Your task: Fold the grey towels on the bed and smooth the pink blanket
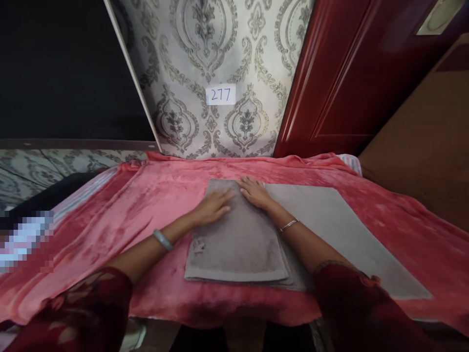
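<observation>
A grey towel (240,249) lies folded in layers on a pink plush blanket, with a small mark or label near its lower left corner. My left hand (213,206) rests on or just over its left part, fingers stretched out and a little blurred. Flat on the far edge of the folded layers is my right hand (253,191), its fingers spread. To the right, a flat single-looking grey stretch (330,225) extends out from under the folded part. Neither hand grips anything.
The pink blanket (161,195) covers the table. A dark screen (69,73) stands at the back left. Patterned wallpaper carries a paper reading 277 (221,94). A red door (337,68) and a brown panel (421,132) border the right side.
</observation>
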### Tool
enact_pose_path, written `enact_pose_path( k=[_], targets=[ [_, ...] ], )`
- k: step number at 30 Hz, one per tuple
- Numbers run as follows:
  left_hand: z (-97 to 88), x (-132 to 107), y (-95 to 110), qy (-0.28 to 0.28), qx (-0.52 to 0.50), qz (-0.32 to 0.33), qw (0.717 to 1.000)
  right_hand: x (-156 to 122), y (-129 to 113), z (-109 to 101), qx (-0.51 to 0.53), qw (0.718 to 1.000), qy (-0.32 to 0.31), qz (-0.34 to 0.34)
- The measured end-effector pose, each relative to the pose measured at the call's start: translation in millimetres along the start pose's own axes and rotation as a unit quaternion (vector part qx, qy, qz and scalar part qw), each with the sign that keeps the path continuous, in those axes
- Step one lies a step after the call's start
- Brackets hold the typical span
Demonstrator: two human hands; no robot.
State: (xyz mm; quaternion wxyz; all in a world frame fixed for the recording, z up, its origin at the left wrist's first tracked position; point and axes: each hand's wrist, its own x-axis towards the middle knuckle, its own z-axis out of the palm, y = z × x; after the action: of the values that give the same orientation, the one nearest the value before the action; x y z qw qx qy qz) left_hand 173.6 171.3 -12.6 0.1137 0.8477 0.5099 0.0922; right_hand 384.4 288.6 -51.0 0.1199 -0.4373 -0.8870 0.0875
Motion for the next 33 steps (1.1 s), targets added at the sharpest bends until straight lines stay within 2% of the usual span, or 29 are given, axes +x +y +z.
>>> enact_pose_path(
  k=[3,5,9,13,16,19,22,24,26,28,30,31,33],
  targets=[
    [5.8,26,-37,0.008,0.068,-0.041,0.997,0,-9,7,-0.016,0.999,-0.020,-0.023],
    [15.5,33,-50,-0.004,0.081,-0.049,0.995,-1,-11,11,-0.021,0.999,-0.025,-0.025],
    [27.9,33,-59,0.007,0.086,-0.033,0.996,-1,-13,8,-0.024,0.999,-0.036,-0.019],
    [24.4,32,-60,0.014,0.091,-0.030,0.995,-18,-22,-4,-0.020,0.997,-0.072,-0.019],
    [21.6,35,-61,0.014,0.104,-0.036,0.994,-61,-32,-8,-0.007,0.994,-0.085,-0.063],
    [21.5,38,-60,0.016,0.119,-0.039,0.992,-124,-43,-10,0.022,0.991,-0.078,-0.108],
    [19.3,39,-59,0.019,0.131,-0.038,0.990,-187,-45,-16,0.090,0.986,-0.083,-0.114],
    [14.4,38,-56,0.016,0.138,-0.038,0.989,-220,-35,-25,0.148,0.981,-0.074,-0.101],
    [8.1,38,-47,0.008,0.147,-0.043,0.988,-246,-12,-39,0.178,0.983,-0.021,-0.038],
    [3.4,40,-28,-0.002,0.153,-0.047,0.987,-266,22,-56,0.157,0.979,0.076,0.102],
    [3.6,42,1,-0.015,0.148,-0.032,0.988,-284,61,-72,0.099,0.944,0.167,0.268],
    [6.2,42,18,-0.022,0.139,-0.014,0.990,-293,80,-78,0.072,0.921,0.194,0.331],
    [16.3,39,54,-0.035,0.114,0.034,0.992,-306,112,-86,0.028,0.884,0.222,0.410]
  ],
)
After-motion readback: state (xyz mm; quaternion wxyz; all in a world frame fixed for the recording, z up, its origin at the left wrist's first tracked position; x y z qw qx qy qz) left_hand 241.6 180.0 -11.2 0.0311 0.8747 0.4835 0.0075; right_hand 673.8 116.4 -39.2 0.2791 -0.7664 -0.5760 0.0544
